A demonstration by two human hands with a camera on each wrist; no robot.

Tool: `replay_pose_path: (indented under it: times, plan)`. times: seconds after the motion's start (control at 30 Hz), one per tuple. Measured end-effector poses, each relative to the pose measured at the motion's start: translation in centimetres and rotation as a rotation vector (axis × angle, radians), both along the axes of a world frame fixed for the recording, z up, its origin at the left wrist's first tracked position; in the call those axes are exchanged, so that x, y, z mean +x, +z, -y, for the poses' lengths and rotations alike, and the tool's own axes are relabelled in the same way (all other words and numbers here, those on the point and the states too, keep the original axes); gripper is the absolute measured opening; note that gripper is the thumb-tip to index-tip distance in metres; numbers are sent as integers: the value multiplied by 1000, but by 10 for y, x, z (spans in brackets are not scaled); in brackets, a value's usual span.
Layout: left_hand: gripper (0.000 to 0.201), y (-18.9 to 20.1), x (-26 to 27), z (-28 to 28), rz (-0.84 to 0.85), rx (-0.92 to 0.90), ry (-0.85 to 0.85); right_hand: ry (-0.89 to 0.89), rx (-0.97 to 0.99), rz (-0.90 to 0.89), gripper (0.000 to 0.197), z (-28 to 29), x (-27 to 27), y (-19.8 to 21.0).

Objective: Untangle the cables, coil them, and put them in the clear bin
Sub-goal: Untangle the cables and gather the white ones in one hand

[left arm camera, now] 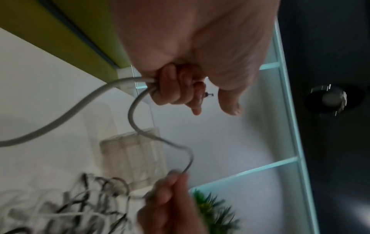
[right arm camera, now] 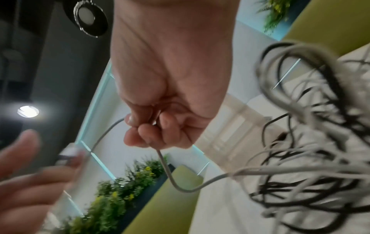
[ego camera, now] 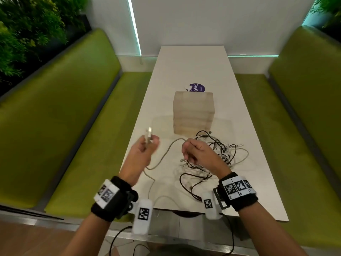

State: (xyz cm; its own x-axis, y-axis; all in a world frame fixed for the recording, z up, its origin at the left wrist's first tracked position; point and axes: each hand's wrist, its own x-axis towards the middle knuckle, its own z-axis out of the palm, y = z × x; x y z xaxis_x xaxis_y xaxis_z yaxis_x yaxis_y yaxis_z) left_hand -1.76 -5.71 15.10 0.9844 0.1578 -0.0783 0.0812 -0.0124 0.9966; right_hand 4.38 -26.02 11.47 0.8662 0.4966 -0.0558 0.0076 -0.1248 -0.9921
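Note:
A grey-white cable [ego camera: 165,154] runs between my two hands above the white table [ego camera: 258,163]. My left hand [ego camera: 149,143] grips the cable near its plug end [ego camera: 149,133], fingers [left arm camera: 172,88] curled round it. My right hand [ego camera: 190,154] pinches the same cable [right arm camera: 166,171] further along, just left of a tangle of black and white cables [ego camera: 219,154] lying on the table. The tangle [right arm camera: 310,150] partly lifts toward the right hand. A faint clear bin [ego camera: 224,120] stands behind the tangle; its outline is hard to make out.
A stack of pale wooden blocks [ego camera: 193,111] stands at the bin, with a purple sticker [ego camera: 197,87] behind it. Green benches [ego camera: 77,126] flank the table on both sides. Part of the white cable trails over the table's near edge [ego camera: 166,198].

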Motion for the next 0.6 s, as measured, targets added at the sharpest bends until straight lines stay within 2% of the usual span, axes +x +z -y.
replay_pose_path:
  times: [0.07, 0.17, 0.33, 0.43, 0.5, 0.6]
  plan:
    - [22, -11, 2, 20, -36, 101, -99, 30, 51, 9, 29, -8, -6, 7]
    - [16, -13, 6, 45, 7, 34, -162, 85, 37, 34, 33, -18, -11, 14]
    - [24, -12, 12, 53, 86, -113, -158, 79, 82, -12, 34, -18, -10, 23]
    - [30, -20, 14, 46, 60, -177, -194, 96, 93, -63, 28, -18, -8, 27]
    - [33, -22, 15, 42, 59, -221, -167, 108, 80, -110, 33, -17, -5, 29]
    - [30, -19, 19, 35, 62, -176, -113, 124, 63, -162, 38, -13, -2, 28]
